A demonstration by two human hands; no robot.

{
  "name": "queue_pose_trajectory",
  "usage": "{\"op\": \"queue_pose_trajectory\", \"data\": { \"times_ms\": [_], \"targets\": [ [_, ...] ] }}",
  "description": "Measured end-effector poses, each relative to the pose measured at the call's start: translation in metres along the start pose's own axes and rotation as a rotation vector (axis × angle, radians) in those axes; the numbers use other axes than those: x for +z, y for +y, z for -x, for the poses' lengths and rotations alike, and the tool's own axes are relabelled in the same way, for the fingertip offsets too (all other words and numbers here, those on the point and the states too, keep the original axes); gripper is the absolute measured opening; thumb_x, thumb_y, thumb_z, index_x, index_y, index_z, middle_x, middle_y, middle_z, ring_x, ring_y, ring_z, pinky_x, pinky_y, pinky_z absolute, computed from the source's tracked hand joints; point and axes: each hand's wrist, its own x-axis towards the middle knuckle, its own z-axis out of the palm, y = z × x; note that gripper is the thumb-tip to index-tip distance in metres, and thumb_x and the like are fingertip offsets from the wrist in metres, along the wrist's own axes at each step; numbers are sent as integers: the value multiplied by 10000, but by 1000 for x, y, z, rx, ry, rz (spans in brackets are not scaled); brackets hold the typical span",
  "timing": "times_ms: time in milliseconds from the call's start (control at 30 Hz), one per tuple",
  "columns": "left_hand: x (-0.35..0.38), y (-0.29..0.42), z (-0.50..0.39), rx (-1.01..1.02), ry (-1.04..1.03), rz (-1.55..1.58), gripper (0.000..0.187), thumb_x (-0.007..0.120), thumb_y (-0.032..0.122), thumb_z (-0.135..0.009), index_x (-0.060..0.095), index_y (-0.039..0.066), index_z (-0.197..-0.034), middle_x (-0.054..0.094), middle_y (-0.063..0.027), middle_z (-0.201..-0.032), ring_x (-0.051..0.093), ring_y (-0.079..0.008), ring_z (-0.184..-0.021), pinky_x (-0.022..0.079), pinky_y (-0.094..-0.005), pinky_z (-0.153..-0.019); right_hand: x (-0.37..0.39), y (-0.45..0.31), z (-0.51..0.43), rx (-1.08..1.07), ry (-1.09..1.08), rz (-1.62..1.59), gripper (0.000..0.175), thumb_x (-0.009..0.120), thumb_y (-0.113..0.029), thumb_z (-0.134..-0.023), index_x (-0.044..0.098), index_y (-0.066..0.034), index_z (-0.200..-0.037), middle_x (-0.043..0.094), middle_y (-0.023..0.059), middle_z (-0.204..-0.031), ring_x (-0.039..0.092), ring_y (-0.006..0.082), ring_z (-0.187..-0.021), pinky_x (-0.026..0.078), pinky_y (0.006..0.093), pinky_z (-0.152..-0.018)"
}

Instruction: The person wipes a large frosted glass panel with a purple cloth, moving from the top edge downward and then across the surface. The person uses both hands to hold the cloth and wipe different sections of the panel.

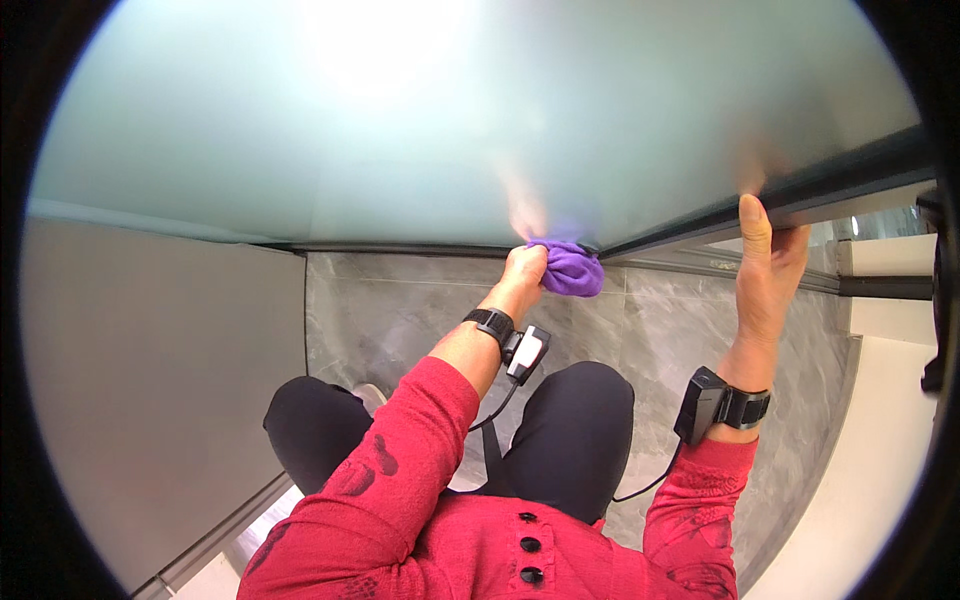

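Note:
My left hand (526, 264) is closed around a bunched purple cloth (576, 274). The cloth touches the bottom of a frosted glass door panel (420, 157), near its lower corner by the dark frame. My right hand (771, 262) grips the dark door frame (855, 169) at the panel's right side. Its thumb lies along the near face, while the other fingers go behind the frame and are partly hidden. Faint reflections of both hands and the cloth show in the glass.
A flat grey panel (165, 360) stands at the left. Grey marble-look floor tiles (442, 315) lie below the door. A metal threshold track (705, 261) runs behind the frame. Straps on both wrists carry a white-and-black device (528, 354) and a black device (701, 405), both cabled.

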Motion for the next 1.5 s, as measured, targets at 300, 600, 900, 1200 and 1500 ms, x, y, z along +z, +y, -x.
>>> {"op": "queue_pose_trajectory", "data": {
  "times_ms": [300,600,900,1200,1500],
  "targets": [
    [-199,95,1,312,380,46,238,459,36,-879,676,2,-972,711,-126,-954,706,-264,-810,595,-444,-777,3,-2,3,-52,-12,-31,446,795,-266,-921,593,-48,-1253,651,30,-1151,562,138,-1045,426,287,-967],
    [-138,45,-14,224,164,70,260,450,16,-906,697,35,-984,714,-93,-942,699,-237,-825,593,-416,-772,5,-3,3,-54,-8,43,396,757,-224,-953,586,-44,-1261,650,37,-1167,572,133,-1048,427,280,-983],
    [-30,-14,-26,-27,-28,64,242,456,45,-955,689,27,-1015,722,-87,-973,699,-231,-880,582,-391,-838,5,-5,2,-42,-54,-7,415,772,-206,-938,581,-42,-1267,646,33,-1165,571,135,-1043,431,280,-977],
    [-127,40,-18,142,202,-3,329,396,-37,-869,695,-9,-1002,721,-123,-975,706,-264,-865,599,-408,-832,6,-3,5,-49,-66,-49,405,776,-188,-932,574,-53,-1257,643,38,-1159,579,136,-1046,441,280,-972],
    [-78,7,-23,120,278,-49,339,437,4,-872,648,27,-1137,685,-94,-1055,659,-205,-918,547,-365,-825,10,-2,4,-80,-38,-82,434,776,-169,-930,558,-51,-1286,639,50,-1189,581,136,-1069,444,291,-988]
  ]
}}
